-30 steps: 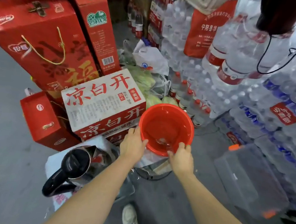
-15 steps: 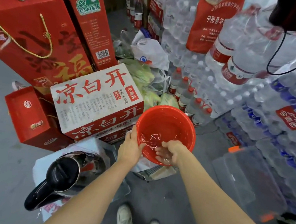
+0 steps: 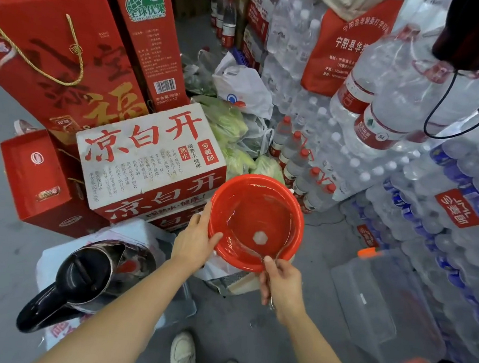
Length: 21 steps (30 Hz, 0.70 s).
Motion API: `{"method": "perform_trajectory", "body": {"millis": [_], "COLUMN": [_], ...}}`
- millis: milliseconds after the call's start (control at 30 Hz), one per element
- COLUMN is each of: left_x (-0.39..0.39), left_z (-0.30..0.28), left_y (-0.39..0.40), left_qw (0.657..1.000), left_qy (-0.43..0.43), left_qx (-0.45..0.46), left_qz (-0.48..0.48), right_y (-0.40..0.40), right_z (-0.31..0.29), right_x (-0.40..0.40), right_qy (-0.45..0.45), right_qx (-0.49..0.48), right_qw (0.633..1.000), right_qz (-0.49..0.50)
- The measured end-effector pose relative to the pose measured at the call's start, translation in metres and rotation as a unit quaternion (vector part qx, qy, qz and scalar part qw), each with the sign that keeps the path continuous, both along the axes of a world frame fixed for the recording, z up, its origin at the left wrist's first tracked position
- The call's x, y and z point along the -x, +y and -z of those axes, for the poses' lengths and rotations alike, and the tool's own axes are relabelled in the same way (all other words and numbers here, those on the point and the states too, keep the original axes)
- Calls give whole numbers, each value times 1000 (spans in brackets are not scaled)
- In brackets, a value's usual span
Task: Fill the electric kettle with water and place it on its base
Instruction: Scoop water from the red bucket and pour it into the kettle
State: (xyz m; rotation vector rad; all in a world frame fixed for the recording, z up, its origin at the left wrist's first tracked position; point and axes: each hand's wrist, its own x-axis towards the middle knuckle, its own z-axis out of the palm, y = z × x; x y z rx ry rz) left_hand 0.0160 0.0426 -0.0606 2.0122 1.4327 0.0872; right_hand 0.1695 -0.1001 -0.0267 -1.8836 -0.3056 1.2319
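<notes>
The steel electric kettle (image 3: 86,277), with a black lid and a black handle, stands at the lower left on a white printed box (image 3: 138,235). I cannot make out its base. To its right a red plastic basin (image 3: 261,189) holds shallow water and tilts toward me. My left hand (image 3: 196,240) grips the basin's left rim. At the near rim my right hand (image 3: 283,286) is closed on the thin handle of a clear scoop (image 3: 258,213) that lies in the water; its shape is hard to make out.
A white and red carton (image 3: 152,160) and tall red gift boxes (image 3: 53,52) stand behind the kettle. Shrink-wrapped packs of bottled water (image 3: 450,218) fill the right side. A clear storage bin (image 3: 381,308) lies on the grey floor at right. My shoes (image 3: 184,359) are below.
My right hand dipped into the basin's water, then drew back to the near rim with the scoop's handle in it. The basin now tilts more toward me. My left hand stayed on the rim.
</notes>
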Motion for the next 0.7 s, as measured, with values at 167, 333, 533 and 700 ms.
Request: {"method": "perform_trajectory", "body": {"millis": [167, 333, 533, 700], "left_x": [-4, -6, 12, 42], "left_z": [-1, -5, -14, -28], "left_y": [-2, -5, -18, -37], "left_qw": [996, 991, 982, 966], "left_qy": [46, 80, 113, 155], "left_qx": [-69, -94, -119, -151], "left_qz": [28, 45, 98, 142], "right_y": [-19, -29, -37, -44], "right_z": [-6, -20, -36, -56], "right_x": [-2, -6, -5, -4], "right_qy": [12, 12, 14, 27], "right_qx": [-45, -73, -101, -131], "right_qw": [999, 997, 994, 990], "right_qz": [-3, -18, -27, -42]}}
